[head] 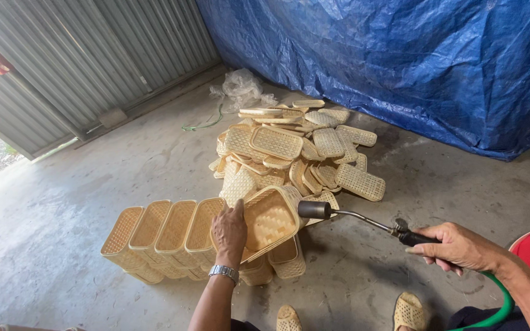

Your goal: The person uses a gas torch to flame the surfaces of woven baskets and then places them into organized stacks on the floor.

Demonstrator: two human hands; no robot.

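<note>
A pale woven bamboo basket [269, 219], matt and ribbed, sits under the left fingers [235, 211]. The right fingers [427, 245] wrap a black handle on a torch [351, 219] with a smooth, dull metal tube. Beyond the fingers: rough grey concrete floor [62, 202], crinkled glossy blue tarpaulin [400, 61], ridged metal wall [81, 55].

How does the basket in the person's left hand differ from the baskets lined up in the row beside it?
The held basket is tipped on its side in the left hand, its woven inside facing the torch nozzle; the row of baskets rests on the floor with openings facing up. The held one is single; the row's sit side by side. All are pale woven, rectangular with rounded corners.
</note>
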